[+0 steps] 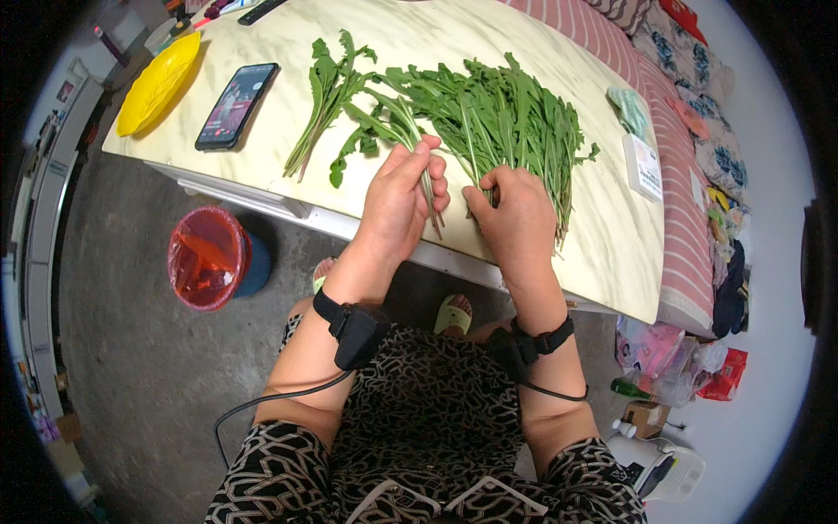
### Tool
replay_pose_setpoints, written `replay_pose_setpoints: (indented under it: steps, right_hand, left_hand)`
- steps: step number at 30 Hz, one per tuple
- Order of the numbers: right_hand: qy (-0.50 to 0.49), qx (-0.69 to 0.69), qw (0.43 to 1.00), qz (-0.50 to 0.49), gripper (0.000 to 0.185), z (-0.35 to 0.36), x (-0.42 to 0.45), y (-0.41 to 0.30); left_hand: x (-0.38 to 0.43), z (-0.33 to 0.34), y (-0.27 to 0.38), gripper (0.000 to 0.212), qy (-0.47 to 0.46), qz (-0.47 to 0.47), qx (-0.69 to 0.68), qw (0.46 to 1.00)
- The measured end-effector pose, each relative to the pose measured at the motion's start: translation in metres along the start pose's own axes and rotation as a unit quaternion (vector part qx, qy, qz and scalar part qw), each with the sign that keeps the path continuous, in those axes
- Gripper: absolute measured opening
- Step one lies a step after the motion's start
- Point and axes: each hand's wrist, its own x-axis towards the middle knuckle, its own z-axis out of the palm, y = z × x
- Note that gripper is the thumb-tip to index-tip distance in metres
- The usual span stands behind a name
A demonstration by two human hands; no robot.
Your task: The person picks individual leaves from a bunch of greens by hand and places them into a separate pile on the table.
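Note:
My left hand [409,190] is closed around the stems of a small bunch of leafy greens [399,118], whose leaves point away from me over the marble-patterned table [589,262]. To its right, my right hand [514,206] rests at the stem end of a large pile of the same jagged-leaved greens [510,118], fingers curled down onto it; whether they pinch a stem cannot be told. A separate small bunch of greens [324,105] lies on the left, stems towards me. Both wrists wear black strapped devices with cables.
A smartphone [237,107] and a yellow leaf-shaped dish [159,85] lie on the table's left. A white box [643,167] and a green cloth [628,111] are at the right edge. Below the left side stands a blue bin with a red liner [208,259]. A striped-covered seat [687,229] adjoins the right.

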Motion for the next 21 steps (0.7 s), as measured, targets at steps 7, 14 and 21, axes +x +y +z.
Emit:
replay_pose_setpoints:
  steps: [7, 14, 21]
  right_hand:
    - [0.006, 0.056, 0.997, 0.059, 0.016, 0.004, 0.002, 0.005]
    - [0.061, 0.278, 0.953, 0.104, 0.008, -0.002, 0.003, 0.000]
    - [0.003, 0.361, 0.929, 0.083, 0.009, 0.001, -0.001, -0.007]
  left_hand:
    - [0.002, -0.003, -0.001, 0.018, -0.004, 0.004, 0.009, 1.000]
    - [0.003, 0.003, -0.003, 0.022, -0.009, -0.011, 0.033, 0.999]
    - [0.003, 0.001, -0.004, 0.026, -0.040, 0.000, 0.028, 0.999]
